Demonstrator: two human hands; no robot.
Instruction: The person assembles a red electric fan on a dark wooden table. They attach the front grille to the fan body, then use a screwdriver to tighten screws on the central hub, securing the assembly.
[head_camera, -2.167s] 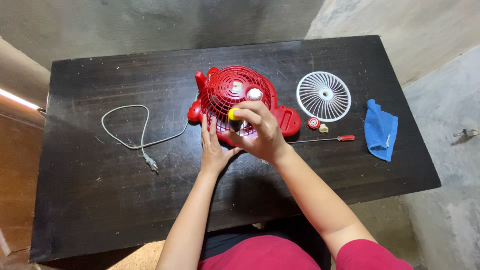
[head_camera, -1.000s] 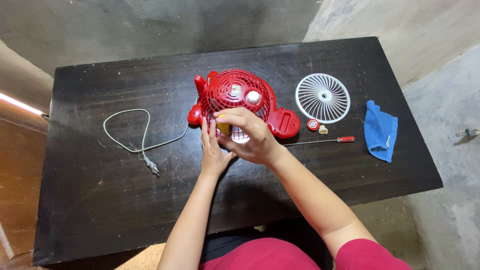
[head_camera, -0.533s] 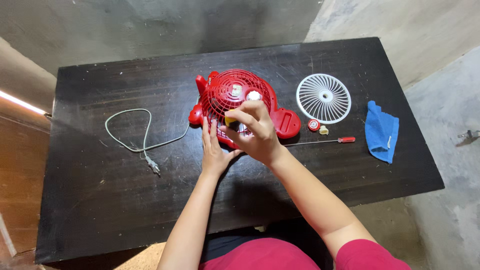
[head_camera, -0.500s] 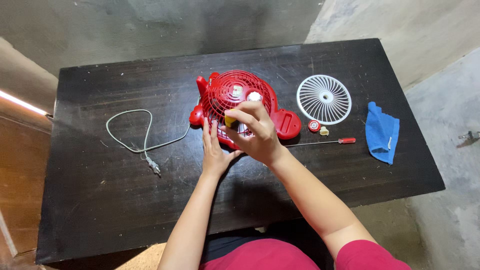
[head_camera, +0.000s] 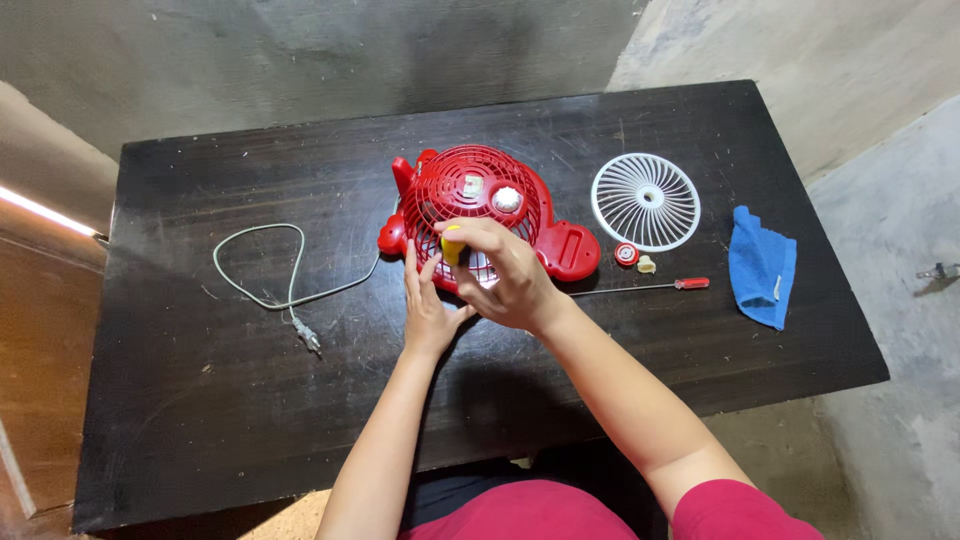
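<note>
Bench (head_camera: 200, 400), dark wood, filling the frame. Centre, upper half: red fan housing (head_camera: 480, 205) lying grille-up, a small pale label patch on its grille. Right hand (head_camera: 505, 280) over its lower edge, fingers pinched on a yellow-handled tool (head_camera: 452, 246); left hand (head_camera: 428, 305) flat beside it, fingers together, touching the housing. Left: grey power cord (head_camera: 270, 280), looped. Right: white fan guard (head_camera: 646, 201), small red cap (head_camera: 627, 254), red-handled screwdriver (head_camera: 650, 287), blue cloth (head_camera: 762, 265).
</note>
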